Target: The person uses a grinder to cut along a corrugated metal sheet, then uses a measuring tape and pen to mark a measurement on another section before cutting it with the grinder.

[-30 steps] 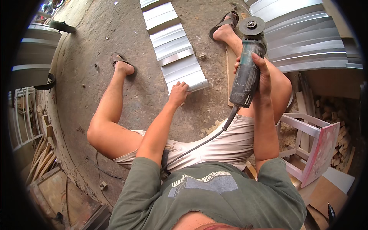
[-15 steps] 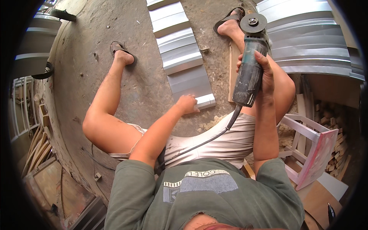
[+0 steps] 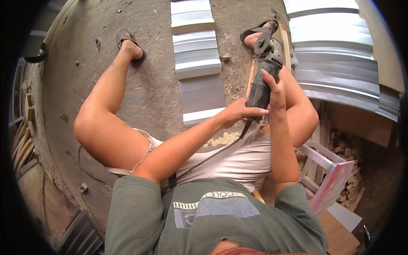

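Head view: bare, worn concrete floor (image 3: 148,80) spreads under everything, with you sitting over it, knees apart. Taking directions from your right hand (image 3: 277,91), the largest metal is a group of ribbed silvery sheets (image 3: 335,59), off at 2 o'clock. A narrower ribbed metal strip (image 3: 197,55) lies on the floor between your legs; from your left hand (image 3: 235,114) its near end sits at 9 o'clock, and the rest runs away toward 11 o'clock. Neither hand is on it. At 5 o'clock from your right hand stands a small pale stool (image 3: 328,182) with a reddish side, and just beyond it is a heap of wood offcuts (image 3: 350,176).

Next in size is your dark angle grinder (image 3: 259,90), held up off the floor. Your right hand is wrapped about its body, which lies at 9 o'clock from that palm, thumb on top. From your left hand the body lies at 1 o'clock. That hand meets the rear end, thumb across it; the other fingers are partly hidden, so you cannot tell how far they close. A black cord (image 3: 243,131) trails from the rear toward 7 o'clock. Smallest is the round disc (image 3: 262,43), tilted, at 11 o'clock from your right hand.
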`<action>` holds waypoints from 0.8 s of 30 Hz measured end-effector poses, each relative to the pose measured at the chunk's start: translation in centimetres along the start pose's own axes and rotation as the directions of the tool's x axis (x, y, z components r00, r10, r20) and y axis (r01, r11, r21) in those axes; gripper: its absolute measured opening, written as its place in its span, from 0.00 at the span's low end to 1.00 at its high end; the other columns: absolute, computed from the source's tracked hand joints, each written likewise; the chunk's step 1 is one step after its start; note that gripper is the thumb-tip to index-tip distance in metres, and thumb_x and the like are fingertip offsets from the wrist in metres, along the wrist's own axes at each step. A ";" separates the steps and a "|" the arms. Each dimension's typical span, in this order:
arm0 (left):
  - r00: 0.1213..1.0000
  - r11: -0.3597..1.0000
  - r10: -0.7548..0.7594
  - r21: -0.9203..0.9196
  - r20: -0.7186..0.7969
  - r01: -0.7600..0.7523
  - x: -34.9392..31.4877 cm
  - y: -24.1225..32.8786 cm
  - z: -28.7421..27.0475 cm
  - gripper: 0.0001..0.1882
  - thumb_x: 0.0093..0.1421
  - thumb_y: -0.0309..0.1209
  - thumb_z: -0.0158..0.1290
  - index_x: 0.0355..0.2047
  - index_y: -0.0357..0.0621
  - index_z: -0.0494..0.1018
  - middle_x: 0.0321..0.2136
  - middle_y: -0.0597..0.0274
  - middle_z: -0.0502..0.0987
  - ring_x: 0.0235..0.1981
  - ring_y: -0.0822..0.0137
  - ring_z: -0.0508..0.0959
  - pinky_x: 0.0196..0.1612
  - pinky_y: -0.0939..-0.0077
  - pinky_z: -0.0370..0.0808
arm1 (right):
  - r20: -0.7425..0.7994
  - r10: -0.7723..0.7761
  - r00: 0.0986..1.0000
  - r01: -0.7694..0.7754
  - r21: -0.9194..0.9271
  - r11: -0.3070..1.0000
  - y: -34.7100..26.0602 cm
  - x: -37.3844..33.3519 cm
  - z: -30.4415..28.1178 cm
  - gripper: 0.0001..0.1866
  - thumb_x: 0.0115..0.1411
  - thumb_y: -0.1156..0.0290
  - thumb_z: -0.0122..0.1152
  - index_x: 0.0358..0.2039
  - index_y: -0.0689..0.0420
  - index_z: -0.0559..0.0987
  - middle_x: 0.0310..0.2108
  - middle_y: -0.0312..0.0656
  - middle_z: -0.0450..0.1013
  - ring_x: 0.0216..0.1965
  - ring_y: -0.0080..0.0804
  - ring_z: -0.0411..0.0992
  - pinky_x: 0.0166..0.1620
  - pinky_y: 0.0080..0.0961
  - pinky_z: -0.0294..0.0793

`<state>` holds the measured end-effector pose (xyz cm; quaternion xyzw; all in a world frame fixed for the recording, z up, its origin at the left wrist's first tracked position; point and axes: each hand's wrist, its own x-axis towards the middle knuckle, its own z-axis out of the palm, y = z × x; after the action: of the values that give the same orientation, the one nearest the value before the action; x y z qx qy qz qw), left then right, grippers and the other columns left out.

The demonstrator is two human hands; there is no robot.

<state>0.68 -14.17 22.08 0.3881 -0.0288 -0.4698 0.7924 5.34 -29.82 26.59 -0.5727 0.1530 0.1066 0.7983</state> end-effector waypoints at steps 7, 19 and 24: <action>0.989 0.987 0.120 -0.117 0.089 -0.109 -0.8 1.8 -0.2 0.25 0.56 0.41 0.67 0.47 0.40 0.72 0.37 0.60 0.78 0.39 0.69 0.78 0.45 0.69 0.76 | 0.329 0.046 0.943 -0.190 0.422 0.886 -1.2 1.2 1.1 0.40 0.73 0.38 0.33 0.60 0.66 0.70 0.51 0.56 0.74 0.45 0.46 0.79 0.46 0.43 0.83; 0.996 0.993 0.080 -0.090 0.026 -0.078 -0.1 0.3 -1.3 0.24 0.59 0.42 0.65 0.47 0.40 0.70 0.37 0.60 0.76 0.38 0.69 0.77 0.45 0.70 0.75 | 0.361 0.161 0.919 -0.327 0.466 0.822 2.1 2.8 -0.6 0.36 0.75 0.43 0.32 0.63 0.63 0.68 0.52 0.58 0.75 0.47 0.51 0.78 0.51 0.49 0.80; 0.997 0.989 0.076 -0.129 0.030 -0.071 0.0 -1.1 -1.0 0.25 0.59 0.41 0.66 0.48 0.40 0.70 0.37 0.60 0.76 0.40 0.68 0.77 0.46 0.69 0.75 | 0.422 0.185 0.888 -0.407 0.529 0.744 3.6 2.6 -1.7 0.39 0.73 0.38 0.37 0.60 0.65 0.71 0.49 0.57 0.75 0.45 0.49 0.79 0.49 0.48 0.81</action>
<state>0.29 -13.86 20.69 0.3272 -0.0267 -0.4477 0.8317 6.29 -30.30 21.93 -0.2276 0.1278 0.2772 0.9247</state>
